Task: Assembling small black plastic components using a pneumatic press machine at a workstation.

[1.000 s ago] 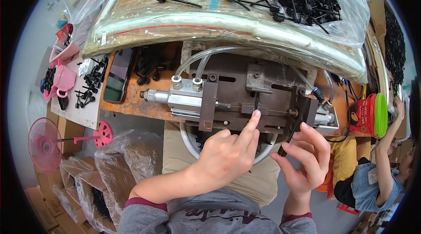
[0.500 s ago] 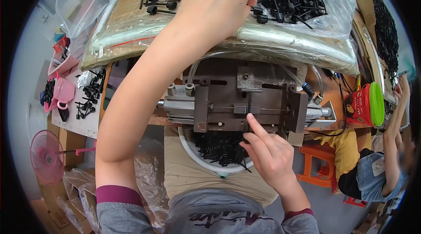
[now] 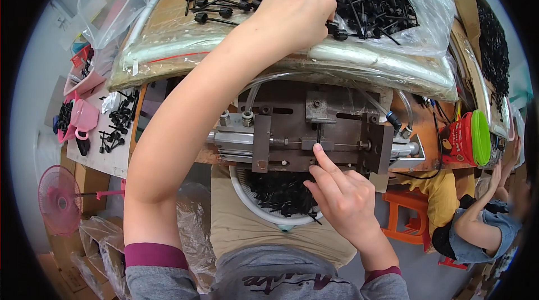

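My left hand (image 3: 297, 16) is curled closed over the near edge of a heap of black plastic stems with ribbed knob ends (image 3: 370, 2). Its fingertips are hidden, so what they hold does not show. Lower down, the index finger of my right hand (image 3: 345, 196) stretches out onto a small grey metal block (image 3: 309, 142) in the middle of a dark metal fixture (image 3: 292, 123). The other fingers are bent, with nothing visible in them. A thin black stem (image 3: 319, 130) stands between that block and the upper clamp (image 3: 317, 106).
Air cylinders (image 3: 233, 138) flank the fixture, with clear hoses. A white basin (image 3: 241, 193) of black parts rests below it, over my lap. A red tub with green rim (image 3: 480, 137) is at right; beyond sits another person (image 3: 485, 221). A pink fan (image 3: 59, 200) stands left.
My left hand has shifted right and nearer over the heap. My right index finger stays at the block; the dark stem below that hand no longer shows. The other person's arms have moved lower.
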The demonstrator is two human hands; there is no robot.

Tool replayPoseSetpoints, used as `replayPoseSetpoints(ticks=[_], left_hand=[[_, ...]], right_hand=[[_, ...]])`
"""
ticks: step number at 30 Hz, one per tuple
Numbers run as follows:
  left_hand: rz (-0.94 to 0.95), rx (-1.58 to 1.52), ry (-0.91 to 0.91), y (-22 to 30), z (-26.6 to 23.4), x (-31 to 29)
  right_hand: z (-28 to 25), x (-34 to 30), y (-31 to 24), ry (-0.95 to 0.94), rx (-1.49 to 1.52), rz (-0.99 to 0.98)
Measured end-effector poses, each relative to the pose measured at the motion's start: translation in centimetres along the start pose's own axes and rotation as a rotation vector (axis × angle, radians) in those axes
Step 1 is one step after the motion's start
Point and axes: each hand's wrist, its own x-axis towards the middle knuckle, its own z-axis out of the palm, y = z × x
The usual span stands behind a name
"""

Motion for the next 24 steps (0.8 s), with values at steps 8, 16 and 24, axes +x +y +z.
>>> replayPoseSetpoints(ticks=[8,16,24], left_hand=[[0.042,-0.35,0.257,2.3,-4.4,-3.4],[0.036,-0.542,0.052,9.4,-6.7,-13.1],[-0.083,-0.469,0.095,12.9,-0.9,-19.6]], right_hand=[[-4.6,5.2,4.3,0.301,0.085,0.003],[-7.1,17.5,15.0,0.261,-0.537,-0.236],[-5.6,19.3,16.2,-0.029,-0.327,-0.196]])
